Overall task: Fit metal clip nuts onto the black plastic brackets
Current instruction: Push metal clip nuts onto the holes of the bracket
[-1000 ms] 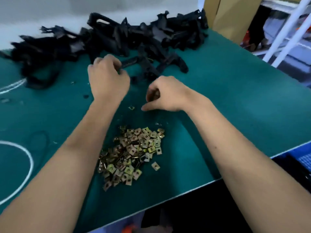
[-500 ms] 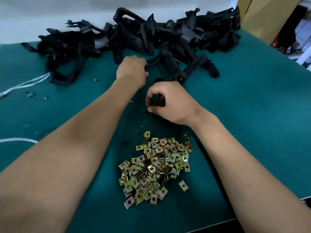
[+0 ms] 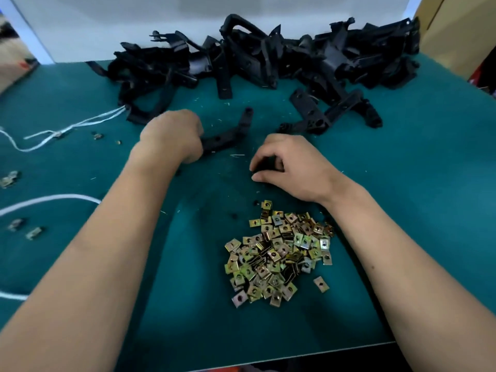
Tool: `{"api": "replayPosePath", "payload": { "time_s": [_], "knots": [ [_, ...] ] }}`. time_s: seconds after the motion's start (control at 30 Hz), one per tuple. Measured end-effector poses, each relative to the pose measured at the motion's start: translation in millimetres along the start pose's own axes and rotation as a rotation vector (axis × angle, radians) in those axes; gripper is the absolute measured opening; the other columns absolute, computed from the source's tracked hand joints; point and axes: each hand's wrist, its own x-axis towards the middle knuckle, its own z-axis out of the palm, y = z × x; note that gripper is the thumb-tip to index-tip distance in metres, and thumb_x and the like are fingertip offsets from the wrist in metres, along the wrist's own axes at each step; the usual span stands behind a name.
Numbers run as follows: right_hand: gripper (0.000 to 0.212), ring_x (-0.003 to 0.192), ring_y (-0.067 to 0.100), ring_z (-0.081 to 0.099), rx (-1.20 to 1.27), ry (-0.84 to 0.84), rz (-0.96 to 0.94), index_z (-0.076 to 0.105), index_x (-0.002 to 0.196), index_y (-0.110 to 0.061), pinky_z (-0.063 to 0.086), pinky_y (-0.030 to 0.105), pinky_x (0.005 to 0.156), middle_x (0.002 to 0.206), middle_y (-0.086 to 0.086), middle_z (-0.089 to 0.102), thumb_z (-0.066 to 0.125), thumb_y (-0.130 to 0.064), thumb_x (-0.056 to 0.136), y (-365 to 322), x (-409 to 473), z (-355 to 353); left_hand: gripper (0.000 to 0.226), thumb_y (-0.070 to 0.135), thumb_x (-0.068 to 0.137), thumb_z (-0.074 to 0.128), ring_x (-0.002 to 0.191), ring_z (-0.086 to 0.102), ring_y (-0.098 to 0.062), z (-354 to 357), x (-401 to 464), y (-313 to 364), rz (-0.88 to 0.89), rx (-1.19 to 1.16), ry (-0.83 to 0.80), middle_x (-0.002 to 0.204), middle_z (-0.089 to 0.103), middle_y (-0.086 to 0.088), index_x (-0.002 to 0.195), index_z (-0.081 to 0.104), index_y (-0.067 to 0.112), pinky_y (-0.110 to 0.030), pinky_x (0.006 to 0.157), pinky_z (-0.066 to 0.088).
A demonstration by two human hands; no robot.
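A green table (image 3: 402, 210) meets a white wall (image 3: 134, 22). A bracket pile (image 3: 268, 60) lines its far edge; clip nuts (image 3: 279, 253) are heaped near. The left hand (image 3: 171, 135) grips one bracket (image 3: 228, 134). The right hand (image 3: 290, 167) is curled; its contents can't be told. White cord (image 3: 53, 132) lies left.

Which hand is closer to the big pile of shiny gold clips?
The right hand. It sits just beyond the top edge of the clip nut pile, fingers curled. The left hand is farther up and to the left, gripping a black bracket.
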Motion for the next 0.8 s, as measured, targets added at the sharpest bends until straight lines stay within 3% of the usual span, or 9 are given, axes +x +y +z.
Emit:
{"api": "replayPosePath", "payload": {
  "time_s": [0.07, 0.13, 0.23, 0.33, 0.4, 0.5, 0.6, 0.7, 0.8],
  "knots": [
    [0.009, 0.072, -0.008, 0.05, 0.009, 0.017, 0.009, 0.074, 0.09, -0.029, 0.047, 0.031, 0.073, 0.094, -0.012, 0.063, 0.081, -0.033, 0.086, 0, 0, 0, 0.06, 0.011, 0.075, 0.074, 0.118, 0.056, -0.042, 1, -12, -13, -0.035, -0.013, -0.044, 0.125, 0.062, -0.019, 0.132, 0.06, 0.019, -0.048, 0.099, 0.053],
    [0.01, 0.072, -0.009, 0.051, 0.009, 0.028, 0.011, 0.071, 0.088, -0.027, 0.042, 0.026, 0.07, 0.093, -0.012, 0.063, 0.081, -0.031, 0.087, 0, 0, 2, 0.086, 0.033, 0.072, 0.086, 0.132, 0.043, -0.043, 3, -18, -14, -0.022, -0.101, -0.057, 0.139, 0.052, -0.021, 0.148, 0.045, 0.024, -0.049, 0.109, 0.044],
    [0.015, 0.071, -0.01, 0.049, -0.05, 0.045, 0.012, 0.071, 0.098, -0.028, 0.034, 0.023, 0.067, 0.095, -0.011, 0.06, 0.079, -0.034, 0.088, 1, 2, 4, 0.113, 0.049, 0.066, 0.09, 0.141, 0.039, -0.034, 11, -18, 4, 0.152, -0.414, -0.014, 0.15, 0.046, -0.015, 0.158, 0.031, 0.021, -0.041, 0.119, 0.031],
    [0.019, 0.071, -0.007, 0.043, -0.104, 0.046, 0.024, 0.07, 0.101, -0.024, 0.033, 0.028, 0.072, 0.094, -0.01, 0.055, 0.077, -0.036, 0.088, 2, 3, 4, 0.106, 0.038, 0.071, 0.09, 0.14, 0.044, -0.023, 29, -19, 21, 0.303, -0.575, -0.012, 0.151, 0.051, -0.005, 0.158, 0.033, 0.02, -0.02, 0.111, 0.03],
    [0.017, 0.072, -0.007, 0.043, -0.097, 0.04, 0.036, 0.068, 0.099, -0.025, 0.033, 0.026, 0.072, 0.09, -0.015, 0.051, 0.077, -0.035, 0.088, 2, 3, 3, 0.093, 0.033, 0.074, 0.089, 0.133, 0.051, -0.02, 39, -19, 24, 0.367, -0.588, 0.035, 0.142, 0.058, -0.001, 0.153, 0.042, 0.022, -0.016, 0.102, 0.034],
    [0.014, 0.072, -0.007, 0.047, -0.067, 0.051, 0.055, 0.064, 0.09, -0.028, 0.033, 0.021, 0.069, 0.091, -0.015, 0.056, 0.078, -0.029, 0.088, 4, 3, 3, 0.087, 0.038, 0.078, 0.086, 0.126, 0.055, -0.017, 47, -17, 22, 0.375, -0.62, 0.091, 0.131, 0.064, 0.002, 0.152, 0.043, 0.023, -0.024, 0.105, 0.039],
    [0.015, 0.071, -0.01, 0.052, -0.015, 0.075, 0.086, 0.069, 0.096, -0.023, 0.033, 0.01, 0.062, 0.09, -0.013, 0.063, 0.081, -0.026, 0.087, 4, 2, 3, 0.074, 0.025, 0.087, 0.08, 0.114, 0.061, -0.017, 51, -20, 18, 0.376, -0.644, 0.175, 0.114, 0.063, 0.007, 0.151, 0.045, 0.02, -0.023, 0.098, 0.041],
    [0.022, 0.071, -0.005, 0.052, -0.026, 0.078, 0.111, 0.072, 0.107, -0.019, 0.037, 0.013, 0.067, 0.092, -0.009, 0.062, 0.081, -0.025, 0.087, 4, 1, 3, 0.065, 0.015, 0.089, 0.066, 0.111, 0.06, -0.029, 51, -24, 20, 0.376, -0.614, 0.238, 0.117, 0.066, -0.006, 0.15, 0.045, 0.019, -0.04, 0.099, 0.048],
    [0.013, 0.073, -0.003, 0.05, -0.044, 0.081, 0.119, 0.076, 0.1, -0.02, 0.037, 0.013, 0.07, 0.091, -0.009, 0.057, 0.08, -0.023, 0.088, 4, 0, 0, 0.071, 0.019, 0.084, 0.046, 0.104, 0.052, -0.036, 47, -30, 24, 0.364, -0.559, 0.273, 0.11, 0.067, -0.01, 0.155, 0.037, 0.025, -0.047, 0.095, 0.045]
  ]
}}
